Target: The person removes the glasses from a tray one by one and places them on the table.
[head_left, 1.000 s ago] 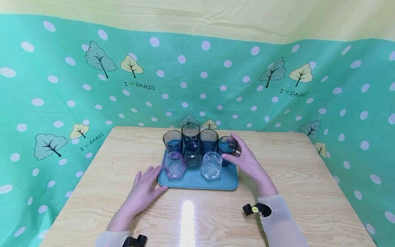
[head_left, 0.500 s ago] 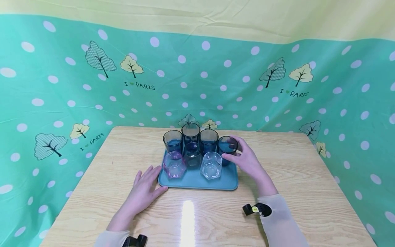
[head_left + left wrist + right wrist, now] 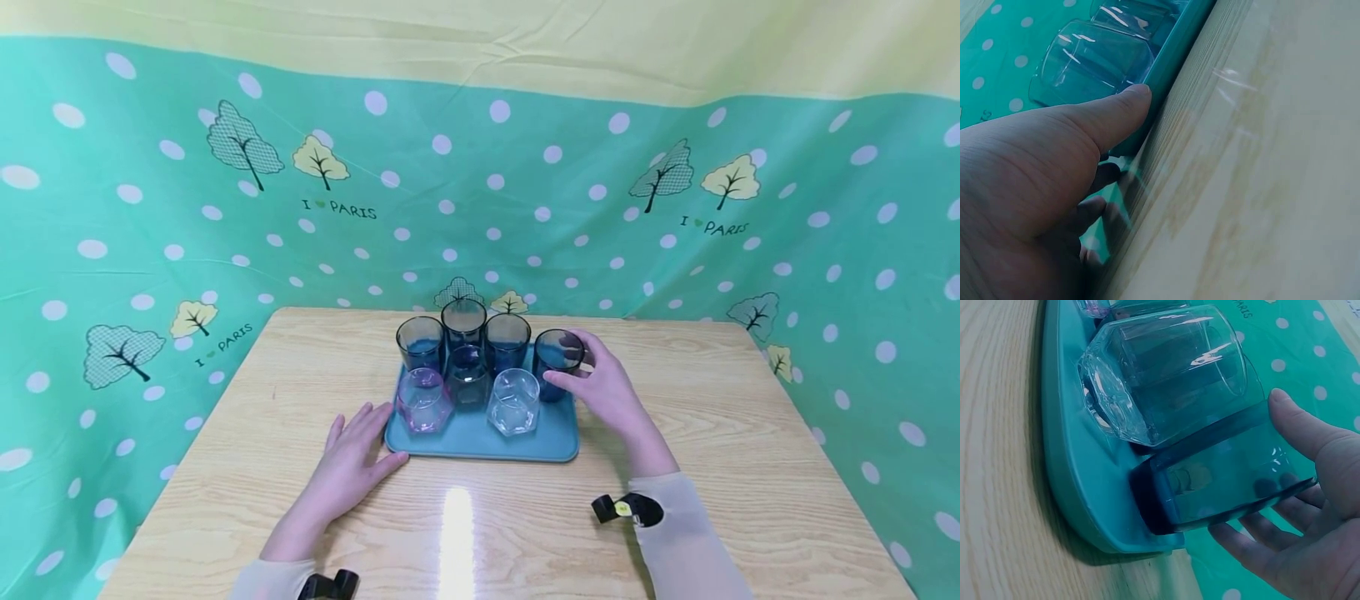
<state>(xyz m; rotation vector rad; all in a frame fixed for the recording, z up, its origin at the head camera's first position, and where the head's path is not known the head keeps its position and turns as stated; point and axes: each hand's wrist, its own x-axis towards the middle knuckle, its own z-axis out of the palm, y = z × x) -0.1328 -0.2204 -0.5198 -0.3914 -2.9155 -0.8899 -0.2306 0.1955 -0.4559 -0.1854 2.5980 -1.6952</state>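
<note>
Blue tray (image 3: 480, 443) holds tumblers (image 3: 514, 402), right grip (image 3: 611, 390) clamped round a dark blue glass (image 3: 555, 358), left grip (image 3: 349, 462) spread apart.

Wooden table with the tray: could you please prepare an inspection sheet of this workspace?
Surface: pale wooden table, bright reflection in front.
Job's things: blue tray; clear glass, pink-tinted glass and grey glass on it, dark blue glasses behind.
Clutter: nothing seen.
Hands: left hand touches the tray's near-left corner; right hand grips the rightmost dark blue glass; whether lifted, unclear.
Cables: nothing seen.
Surroundings: green dotted cloth with printed trees.
</note>
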